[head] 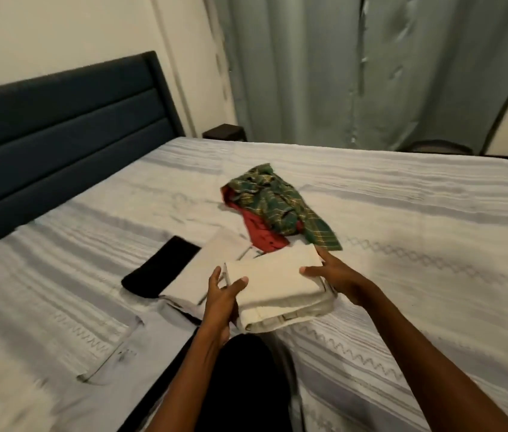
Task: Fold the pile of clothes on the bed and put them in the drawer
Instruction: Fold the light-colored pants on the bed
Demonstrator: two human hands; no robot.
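— Gripping anything, those hands?
— Yes, both. The left hand (220,299) grasps the left end of a folded cream garment (277,283), thumb laid on top and fingers tucked beneath the edge. The right hand (335,275) grasps the right end, thumb on top, fingers spread along the far side.
— Where is that garment?
— On the bed (402,213), near its front edge, at about 6 o'clock from the unfolded pile. It rests on another pale fabric whose edge shows below it; whether it is lifted clear of that layer, I cannot tell.
— And the pile?
— A crumpled green plaid cloth (274,204) lies over a red garment (262,233) in the middle of the bed, at 12 o'clock from the hands, the plaid's tip nearly touching the right fingertips.
— Anything already folded?
— A second cream folded piece (206,269) sits at 10 o'clock from the held one, just beside it, and a flat black folded item (162,266) lies at 9 o'clock, touching that second piece.
— The surroundings?
— A dark blue headboard (59,126) at 10 o'clock, grey-green curtains (371,73) at 1 o'clock, and a dark-clothed knee (240,385) at 6 o'clock between the forearms. The frame is somewhat blurred.
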